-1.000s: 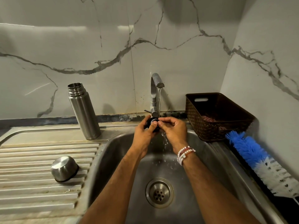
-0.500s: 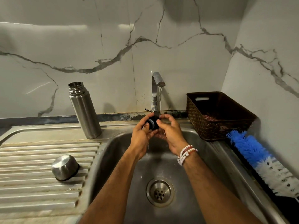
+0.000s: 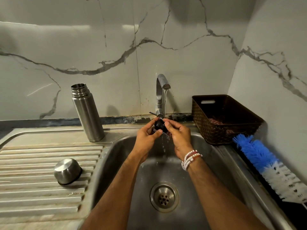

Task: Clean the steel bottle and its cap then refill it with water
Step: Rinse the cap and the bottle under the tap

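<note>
The open steel bottle (image 3: 87,113) stands upright on the counter left of the sink basin. Its steel outer cap (image 3: 67,171) lies upside down on the ribbed drainboard. Over the basin, both my hands hold a small black stopper cap (image 3: 159,125) under the running stream from the tap (image 3: 162,90). My left hand (image 3: 147,138) grips the stopper from the left with thumb and fingers curled. My right hand (image 3: 179,137), with bead bracelets at the wrist, pinches it from the right. Water runs off my hands into the basin.
The steel sink (image 3: 119,146) has a round drain (image 3: 164,196) at its bottom. A brown woven basket (image 3: 221,128) sits on the rim to the right, and a blue and white bottle brush (image 3: 265,163) lies beyond it by the wall.
My hands have turned the black stopper under the stream and my fingers have shifted round it. The bottle and the steel cap have stayed put.
</note>
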